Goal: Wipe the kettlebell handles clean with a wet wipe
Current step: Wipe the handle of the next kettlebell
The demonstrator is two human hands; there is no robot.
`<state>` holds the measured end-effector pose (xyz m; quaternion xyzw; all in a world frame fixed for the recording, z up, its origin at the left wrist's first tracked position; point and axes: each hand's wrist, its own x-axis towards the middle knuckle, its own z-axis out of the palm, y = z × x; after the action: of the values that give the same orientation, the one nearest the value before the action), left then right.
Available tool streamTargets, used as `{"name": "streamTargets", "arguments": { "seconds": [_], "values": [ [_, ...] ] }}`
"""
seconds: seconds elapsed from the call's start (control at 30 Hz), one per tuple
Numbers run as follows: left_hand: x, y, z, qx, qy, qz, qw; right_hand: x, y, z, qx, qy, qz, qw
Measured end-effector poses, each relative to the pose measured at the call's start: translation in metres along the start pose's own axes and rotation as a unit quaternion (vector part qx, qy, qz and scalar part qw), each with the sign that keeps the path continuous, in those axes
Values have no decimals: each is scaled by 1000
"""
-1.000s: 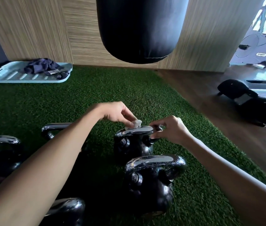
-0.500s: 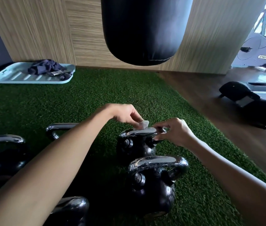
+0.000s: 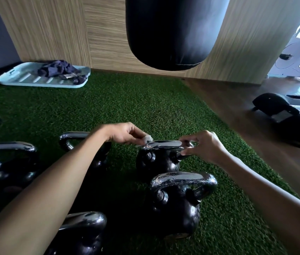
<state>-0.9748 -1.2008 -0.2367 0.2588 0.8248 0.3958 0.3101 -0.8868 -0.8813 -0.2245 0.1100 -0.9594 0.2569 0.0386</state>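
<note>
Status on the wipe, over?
Left hand pinches wet wipe on far kettlebell handle. Right hand grips its right end. Nothing blocking.

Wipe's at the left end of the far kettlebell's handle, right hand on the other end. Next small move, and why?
Probably draw the wet wipe rightward along the handle toward the right hand. The left hand pinches it at the handle's left end, the chrome between the hands lies uncovered, and the right hand grips the right corner, which should steady the kettlebell.
</note>
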Motion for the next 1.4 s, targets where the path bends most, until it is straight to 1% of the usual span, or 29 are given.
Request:
{"name": "streamTargets", "arguments": {
  "seconds": [0.07, 0.13, 0.2, 0.33, 0.53, 0.63, 0.7, 0.73, 0.8, 0.87, 0.93, 1.03, 1.1, 1.13, 1.17, 1.2, 1.23, 1.27, 1.3, 1.33, 1.4],
  "values": [
    [3, -2, -1, 20, -5, -5, 1000, 1, 1, 1, 2, 1, 1, 1000],
    [4, -8, -1, 39, 4, -30, 999, 2, 4, 2, 11, 0, 8, 1000],
    [3, -13, 3, 34, 3, -43, 999, 3, 6, 2, 12, -4, 13, 1000],
    [5, -13, 2, 8, 8, -25, 1000, 3, 7, 1, 16, -18, 12, 1000],
    [9, -12, 20, 43, -31, -55, 997, 3, 5, 0, 5, -9, 13, 1000],
    [12, -16, 29, 66, -12, -46, 997, 4, 0, -4, -23, -17, 11, 1000],
    [10, -13, 25, 67, 32, -40, 996, 6, -3, -7, -32, -26, 9, 999],
    [7, -12, 21, 58, 66, -34, 996, 9, -5, -8, -32, -29, 8, 999],
    [-3, -7, 12, 4, 156, -21, 987, 21, -9, -8, -32, -24, 11, 999],
    [-10, -7, 2, -73, 236, 17, 969, 41, -14, -6, -44, -12, 21, 999],
    [-11, -7, -3, -107, 305, 34, 946, 63, -19, -2, -61, -11, 21, 998],
    [-11, 3, 3, -124, 355, 45, 926, 85, -28, -7, -92, -42, 36, 994],
    [-11, 11, 12, -139, 357, 90, 919, 87, -34, -13, -98, -73, 34, 992],
    [-11, 16, 17, -141, 352, 116, 918, 85, -37, -15, -94, -68, 24, 993],
    [-11, 20, 21, -142, 350, 136, 916, 80, -42, -16, -71, -45, 16, 996],
    [-10, 25, 24, -143, 351, 152, 913, 75, -48, -16, -12, -16, 17, 1000],
    [-10, 30, 27, -141, 353, 163, 910, 69, -55, -15, 74, 3, 21, 997],
    [-10, 32, 30, -137, 353, 168, 910, 65, -62, -13, 163, 4, 23, 986],
    [-8, 34, 32, -133, 349, 174, 911, 63, -68, -11, 231, -12, 23, 973],
    [-7, 35, 34, -128, 348, 178, 912, 62, -70, -8, 268, -33, 20, 963],
    [-10, 43, 40, -112, 352, 181, 912, 62, -72, -2, 302, -64, 13, 951]
  ]
}}
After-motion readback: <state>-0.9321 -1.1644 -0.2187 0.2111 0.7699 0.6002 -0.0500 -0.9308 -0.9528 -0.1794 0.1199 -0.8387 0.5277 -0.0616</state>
